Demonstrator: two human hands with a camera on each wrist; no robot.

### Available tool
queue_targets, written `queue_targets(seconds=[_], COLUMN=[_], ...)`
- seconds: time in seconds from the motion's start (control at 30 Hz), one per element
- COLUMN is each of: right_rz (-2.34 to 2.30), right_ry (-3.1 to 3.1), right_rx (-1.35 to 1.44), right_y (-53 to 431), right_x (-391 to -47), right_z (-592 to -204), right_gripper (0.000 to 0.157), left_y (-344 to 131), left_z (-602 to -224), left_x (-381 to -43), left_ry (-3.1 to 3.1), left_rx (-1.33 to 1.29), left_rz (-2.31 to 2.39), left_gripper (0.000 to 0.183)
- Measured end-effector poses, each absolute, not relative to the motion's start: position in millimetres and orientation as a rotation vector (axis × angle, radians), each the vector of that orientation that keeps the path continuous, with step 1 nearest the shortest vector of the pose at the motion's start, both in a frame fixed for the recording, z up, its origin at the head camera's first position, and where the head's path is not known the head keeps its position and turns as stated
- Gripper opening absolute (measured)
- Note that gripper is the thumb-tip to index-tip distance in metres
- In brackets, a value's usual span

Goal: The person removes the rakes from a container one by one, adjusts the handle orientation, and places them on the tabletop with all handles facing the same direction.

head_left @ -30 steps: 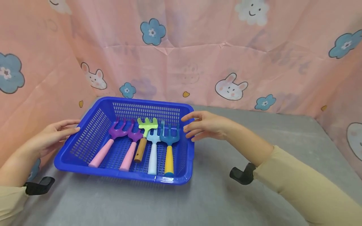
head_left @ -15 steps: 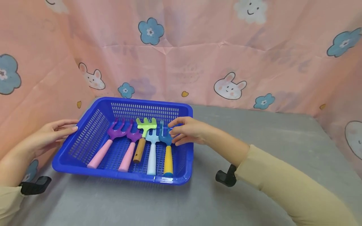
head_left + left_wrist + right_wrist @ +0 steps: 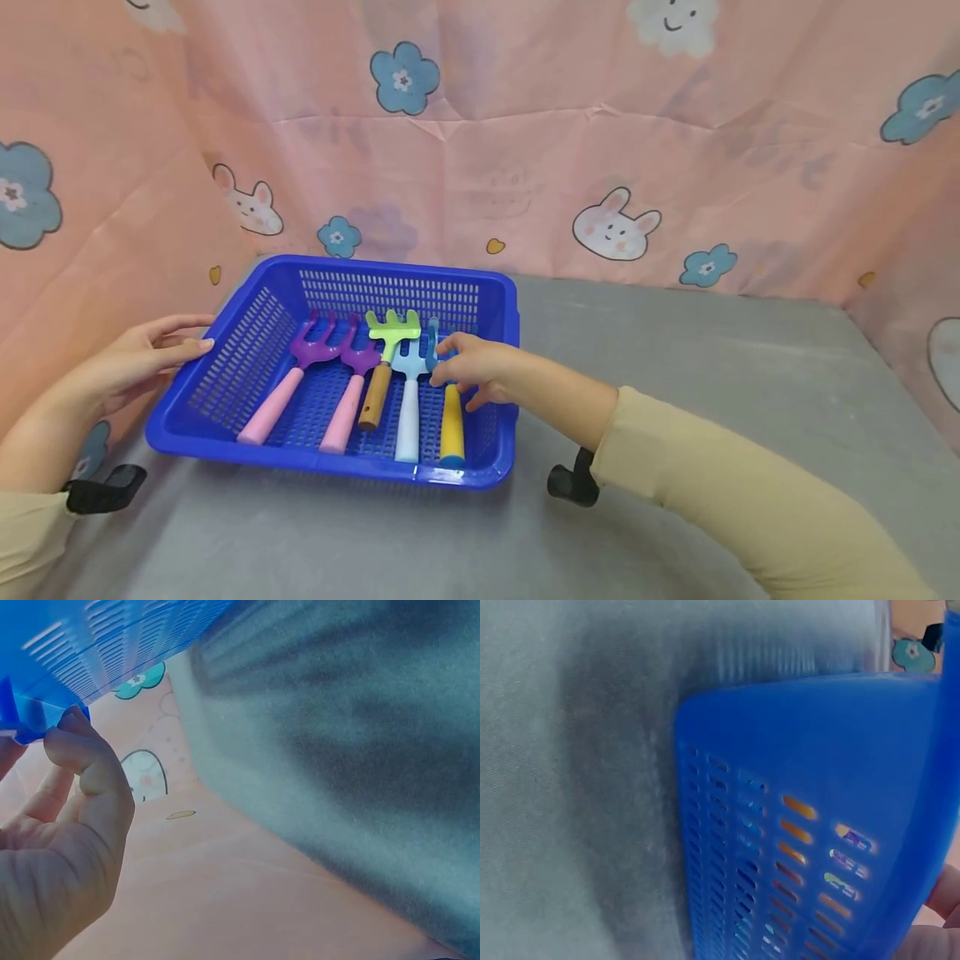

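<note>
A blue plastic basket (image 3: 315, 463) stands on the grey table, its left rim gripped between the thumb and fingers of my left hand (image 3: 138, 360). In the left wrist view that hand (image 3: 86, 817) curls at the basket's edge. Inside lie several small garden forks: two purple ones with pink handles (image 3: 272, 407), a green one with a wooden handle (image 3: 374, 398), and a light blue one (image 3: 407, 421). Rightmost is a dark blue fork with a yellow handle (image 3: 452, 423). Over its head hovers my right hand (image 3: 480, 367), fingers spread and partly hiding the tines.
A pink printed curtain (image 3: 517, 158) surrounds the back and sides. Grey tabletop (image 3: 675, 375) extends right of the basket. In the right wrist view the perforated basket wall (image 3: 802, 727) fills much of the picture. A black strap mount (image 3: 573, 486) is on each wrist.
My right hand has moved left from beside the basket's right rim, over it and down to the dark blue fork. My left hand stays on the left rim.
</note>
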State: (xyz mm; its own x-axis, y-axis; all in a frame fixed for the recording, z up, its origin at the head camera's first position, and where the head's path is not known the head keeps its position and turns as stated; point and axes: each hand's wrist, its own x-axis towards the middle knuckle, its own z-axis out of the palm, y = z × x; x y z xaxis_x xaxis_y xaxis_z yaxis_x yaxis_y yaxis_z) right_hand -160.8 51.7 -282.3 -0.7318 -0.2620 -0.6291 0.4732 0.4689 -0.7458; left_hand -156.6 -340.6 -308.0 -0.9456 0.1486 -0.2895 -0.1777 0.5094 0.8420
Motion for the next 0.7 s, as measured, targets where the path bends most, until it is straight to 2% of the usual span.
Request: queue_targets(seconds=[0.17,0.37,0.57,0.7], right_rz=[-1.263,-1.256,-1.293,-1.304], right_ry=[2.037,2.05,2.019,1.998], right_rx=[0.23,0.274,0.318,0.312], right_y=[45,41,38,35], right_x=[-161,-157,-155,-152], right_z=[-288,-294,-302,-308], right_gripper=[0.047,0.052,0.057,0.061], left_y=[-342,-341,-342,-341], left_z=[-309,-309,-309,-309], left_x=[-156,-155,-156,-156], left_ry=[2.426,2.418,2.404,2.397], left_rx=[-0.026,-0.029,-0.017,-0.012], left_rz=[1.415,1.416,1.449,1.455], left_gripper=[0.04,0.044,0.028,0.028])
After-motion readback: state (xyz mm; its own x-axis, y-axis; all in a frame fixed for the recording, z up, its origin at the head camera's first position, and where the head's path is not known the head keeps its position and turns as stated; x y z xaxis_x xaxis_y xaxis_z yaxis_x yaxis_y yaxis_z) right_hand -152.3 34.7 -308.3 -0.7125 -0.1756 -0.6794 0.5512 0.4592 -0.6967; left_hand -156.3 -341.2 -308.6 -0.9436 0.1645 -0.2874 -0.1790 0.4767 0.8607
